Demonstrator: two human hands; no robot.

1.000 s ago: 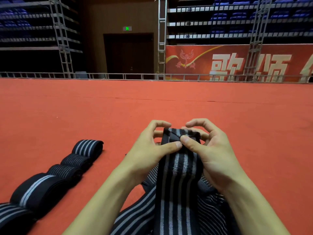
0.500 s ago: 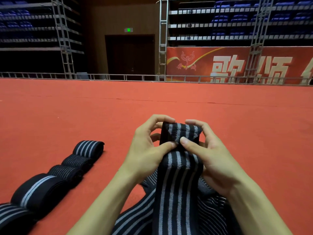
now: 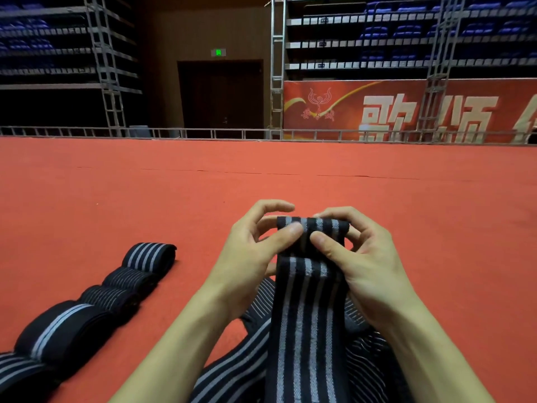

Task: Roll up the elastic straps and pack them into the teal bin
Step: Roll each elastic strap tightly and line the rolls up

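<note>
A black elastic strap with grey stripes (image 3: 308, 321) runs up from my lap to both hands. Its top end is turned over into a small roll (image 3: 313, 228). My left hand (image 3: 250, 257) pinches the roll's left side with thumb and curled fingers. My right hand (image 3: 360, 263) pinches its right side the same way. More loose striped straps (image 3: 232, 373) lie bunched under my forearms. Several finished rolls (image 3: 148, 257) lie in a row on the red carpet at the left. No teal bin is in view.
Red carpet (image 3: 290, 175) stretches ahead to a low metal rail (image 3: 203, 132). Beyond it stand scaffold towers, dark seating tiers, a closed door and a red banner (image 3: 406, 112).
The strap's end has been turned over further into a tighter, flatter roll, and both hands have shifted slightly up and apart on it.
</note>
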